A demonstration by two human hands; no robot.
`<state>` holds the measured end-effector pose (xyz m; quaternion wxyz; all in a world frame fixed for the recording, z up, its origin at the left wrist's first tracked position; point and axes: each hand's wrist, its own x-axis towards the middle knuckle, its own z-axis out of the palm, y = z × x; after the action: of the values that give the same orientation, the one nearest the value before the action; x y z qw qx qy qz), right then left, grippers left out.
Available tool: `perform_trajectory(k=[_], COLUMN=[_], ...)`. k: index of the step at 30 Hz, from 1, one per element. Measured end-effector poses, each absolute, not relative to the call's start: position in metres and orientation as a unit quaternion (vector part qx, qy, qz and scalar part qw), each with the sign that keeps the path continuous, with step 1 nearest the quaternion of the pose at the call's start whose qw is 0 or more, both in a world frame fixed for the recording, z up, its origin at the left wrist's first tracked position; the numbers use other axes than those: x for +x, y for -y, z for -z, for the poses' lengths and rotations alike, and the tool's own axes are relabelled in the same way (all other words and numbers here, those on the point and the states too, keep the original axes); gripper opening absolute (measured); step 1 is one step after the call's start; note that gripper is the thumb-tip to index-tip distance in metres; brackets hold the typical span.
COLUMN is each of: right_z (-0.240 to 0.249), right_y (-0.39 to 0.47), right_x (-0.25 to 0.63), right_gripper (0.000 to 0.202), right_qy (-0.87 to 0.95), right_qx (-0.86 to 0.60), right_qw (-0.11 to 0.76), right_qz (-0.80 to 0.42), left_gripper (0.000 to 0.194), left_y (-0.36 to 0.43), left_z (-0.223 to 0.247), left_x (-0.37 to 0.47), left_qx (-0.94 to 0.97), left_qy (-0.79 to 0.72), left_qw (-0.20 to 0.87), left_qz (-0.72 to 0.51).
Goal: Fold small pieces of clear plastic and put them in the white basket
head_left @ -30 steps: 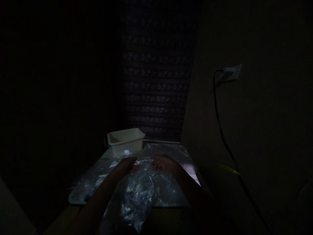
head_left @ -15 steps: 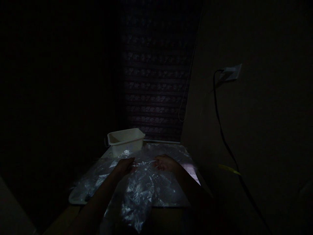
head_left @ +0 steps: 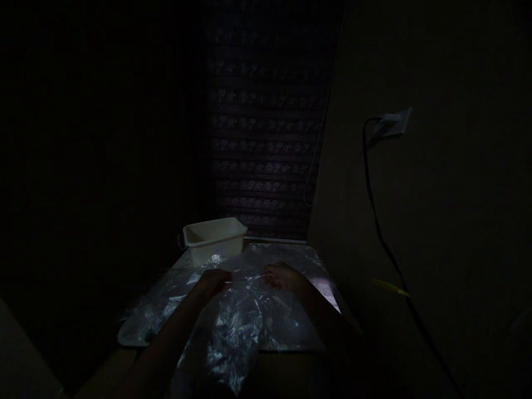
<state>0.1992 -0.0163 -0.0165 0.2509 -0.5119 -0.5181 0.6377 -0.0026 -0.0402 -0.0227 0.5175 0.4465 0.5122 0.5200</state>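
A crumpled sheet of clear plastic film [head_left: 236, 327] stretches between my hands and hangs over the table's near edge. On its left, my left hand [head_left: 215, 280] is closed with the fingertips pinching the film. Opposite it, my right hand [head_left: 281, 276] is closed on the film too, its fingers curled inward. The stretch between the two hands looks pulled taut. More of the film lies spread over the white tabletop [head_left: 127, 335]. The scene is very dark, so the exact finger contact is hard to see.
Behind my left hand stands a white plastic tub [head_left: 218, 244]. A patterned blind [head_left: 257, 166] hangs beyond the table. On the right wall, a black cable [head_left: 376, 221] with a yellow tag [head_left: 389, 287] runs down from a wall outlet [head_left: 393, 123].
Both hands stay almost in place. The right fingers have curled in more tightly, and the film between the hands looks slightly tauter.
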Motion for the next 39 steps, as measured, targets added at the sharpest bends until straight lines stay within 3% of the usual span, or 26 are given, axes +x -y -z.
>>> perform_trajectory(k=[14,19,26,33,39], right_z=[0.019,0.021,0.022,0.013,0.014], right_y=[0.015,0.013,0.012,0.021,0.020], right_x=[0.198,0.203,0.197,0.201,0.201], right_gripper=[0.014,0.015,0.015,0.018,0.025], right_qy=[0.537,0.531,0.533,0.584,0.591], right_qx=[-0.522,-0.526,-0.510,-0.481,-0.447], right_qw=[0.299,0.304,0.373,0.247,0.293], right_qz=[-0.591,-0.590,-0.563,-0.606,-0.604], left_gripper=[0.013,0.023,0.034,0.034,0.045], left_y=[0.045,0.040,0.038,0.039,0.041], left_z=[0.016,0.018,0.021,0.020,0.018], left_x=[-0.001,-0.001,0.001,0.001,0.001], left_qx=[0.381,0.372,0.371,0.376,0.400], left_qy=[-0.560,-0.545,-0.527,-0.465,-0.455], left_qw=[0.523,0.509,0.562,0.587,0.600], left_qz=[-0.518,-0.552,-0.518,-0.545,-0.523])
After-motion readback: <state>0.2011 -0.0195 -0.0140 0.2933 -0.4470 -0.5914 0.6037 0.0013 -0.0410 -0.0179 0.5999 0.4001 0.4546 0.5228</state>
